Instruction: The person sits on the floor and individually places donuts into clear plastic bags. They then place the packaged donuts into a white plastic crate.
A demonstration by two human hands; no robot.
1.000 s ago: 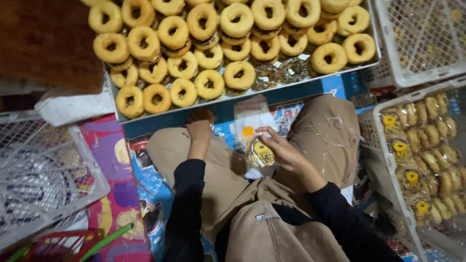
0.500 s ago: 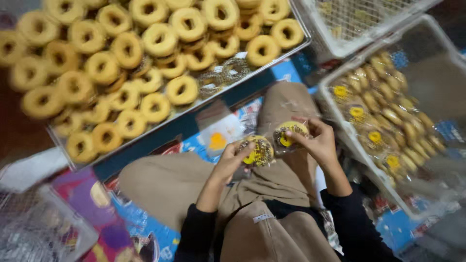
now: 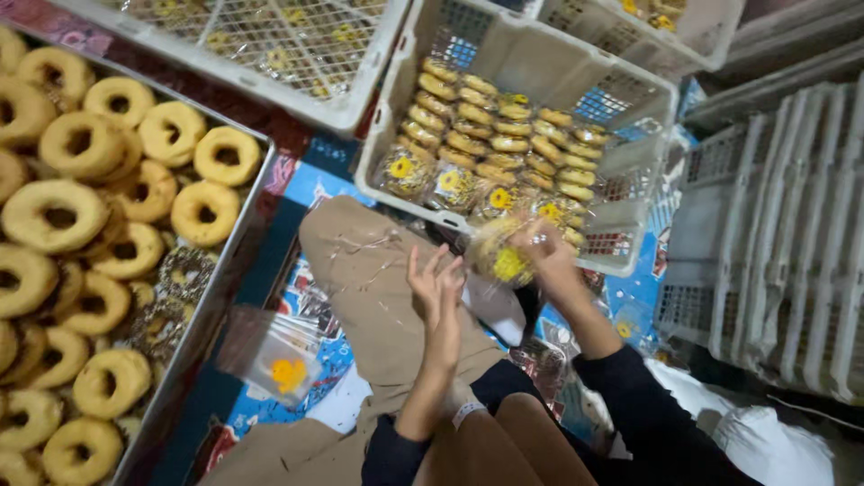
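Clear plastic wrap is seen around a ring doughnut with a yellow label, the bagged doughnut point(image 3: 500, 259), which is clamped in the right hand point(image 3: 549, 261) just right of the frame's centre. It is held in the air at the near rim of a white plastic crate point(image 3: 531, 67) in the upper middle of the frame, where rows of packed doughnuts point(image 3: 486, 135) are already stood on edge. The left hand point(image 3: 436, 288) is held empty just left of the bag, fingers spread apart and touching nothing.

A metal tray point(image 3: 229, 270) of unwrapped ring doughnuts point(image 3: 54, 216) fills the left of the frame. A stack of empty clear bags point(image 3: 270, 355) with yellow marks lies lower left of centre, between the tray and the tan trousers point(image 3: 369, 270) of the seated person. A second crate point(image 3: 270, 54) of bagged goods sits at the upper left, and empty white crates point(image 3: 774, 261) are stacked at the right.

Because the bag is gripped by one hand only and is blurred, it may be judged to be in motion; it could slip from the fingers and fall onto the lap or floor short of the crate. If pushed in carelessly, the standing rows could be toppled or squashed. Whether the bag's mouth is sealed cannot be told, so the doughnut could also slide out.
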